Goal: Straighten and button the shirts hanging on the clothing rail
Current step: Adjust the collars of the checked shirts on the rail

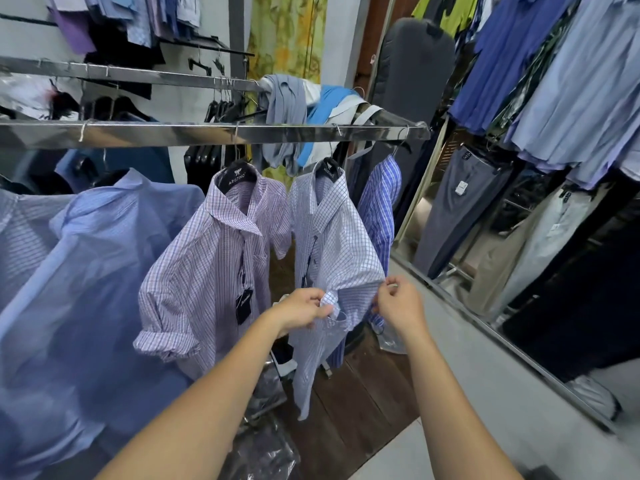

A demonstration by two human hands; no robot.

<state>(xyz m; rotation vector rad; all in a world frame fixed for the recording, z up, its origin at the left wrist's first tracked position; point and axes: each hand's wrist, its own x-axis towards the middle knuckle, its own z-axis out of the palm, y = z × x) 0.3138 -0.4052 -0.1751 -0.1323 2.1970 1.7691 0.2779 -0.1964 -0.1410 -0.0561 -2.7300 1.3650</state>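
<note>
Clothing rail [207, 133]: chrome, runs left to centre-right.
Pale blue shirt [86, 271]: near left.
Purple-checked shirt [207, 271]: centre.
White grid-checked shirt [339, 244]: hangs from the rail just right of it.
Left hand [301, 311]: fingers curled, pinching its front.
Right hand [398, 306]: fingertips gripping its right edge.
Black swing tag [244, 304]: on the purple-checked shirt.

A clothing shop — tagged shirts [221, 258] on steel rails [173, 133], hung trousers [457, 209] alongside.
</note>
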